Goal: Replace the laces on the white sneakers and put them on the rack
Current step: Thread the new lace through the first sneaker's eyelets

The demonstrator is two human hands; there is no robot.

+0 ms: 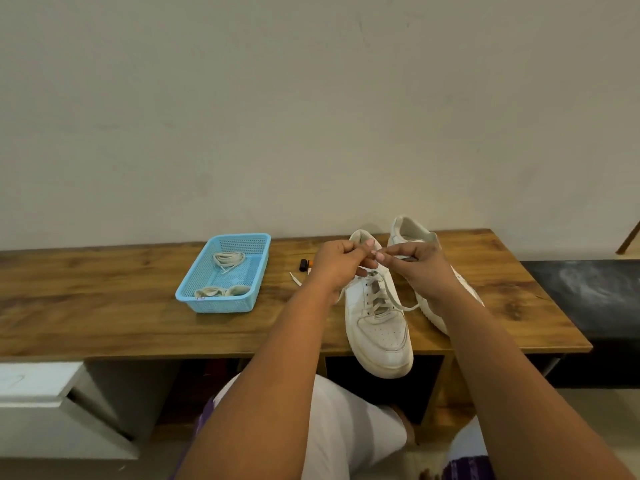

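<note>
A long wooden desk (104, 289) runs along a plain pale wall (311, 98). Toward its right half stand two white sneakers. The nearer sneaker (381, 334) points its toe at the person and overhangs the front edge of the desk; its leather is scuffed and greyish, and a pale lace (375, 294) crosses its eyelets, with one loose end trailing off to the right. The second sneaker (412, 230) lies just beside it on the right, largely hidden behind the right forearm.

Left of the shoes sits a light blue mesh basket (194, 292) holding a loose coil of laces (228, 259) at the back and bundled laces (221, 291) at the front.

Above the nearer sneaker's tongue the two hands meet: the left hand (341, 259) has its fingers curled, its grip pinching the lace, and the right hand (412, 261) pinches the lace opposite it, fingertips almost touching.

Between basket and shoes lie a small black and orange object (305, 265) and a short white lace tip (295, 279).
</note>
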